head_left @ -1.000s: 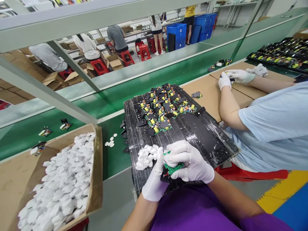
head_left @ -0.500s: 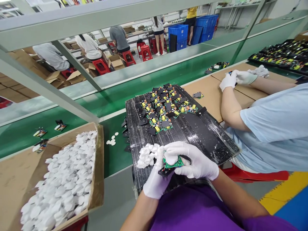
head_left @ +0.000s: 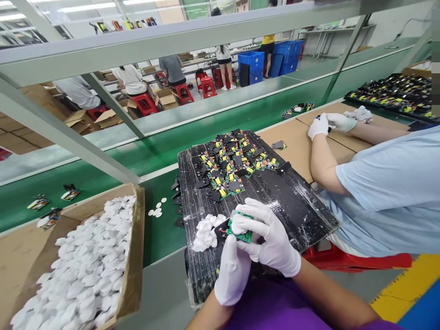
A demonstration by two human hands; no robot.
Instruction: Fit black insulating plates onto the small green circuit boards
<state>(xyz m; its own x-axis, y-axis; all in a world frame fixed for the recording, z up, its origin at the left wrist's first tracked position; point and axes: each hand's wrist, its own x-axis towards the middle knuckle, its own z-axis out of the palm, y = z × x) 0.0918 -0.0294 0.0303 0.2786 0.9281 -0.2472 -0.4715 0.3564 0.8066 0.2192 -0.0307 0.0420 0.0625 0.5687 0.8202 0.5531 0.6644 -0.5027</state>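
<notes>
Both my hands wear white gloves and meet over the near part of a black taped board (head_left: 275,197). My left hand (head_left: 233,270) grips a green circuit board (head_left: 244,235) with a black part attached, from below and the near side. Fingers of my right hand (head_left: 271,238) rest on a white pad on the board's face and wrap its right edge. Left of them lies a small pile of white pads (head_left: 205,233). Farther up the black board is a heap of circuit boards (head_left: 230,165) with yellow and black parts.
A carton of white pads (head_left: 89,256) stands at the left. Loose white discs (head_left: 158,211) lie on the green belt (head_left: 154,183). At the right, another person's gloved hands (head_left: 321,124) work over cardboard. A metal frame (head_left: 103,151) crosses ahead.
The camera view has tilted up slightly. The circuit board has turned and risen clear of my left fingers, its black part now pointing left. My right fingers have moved onto the white pad.
</notes>
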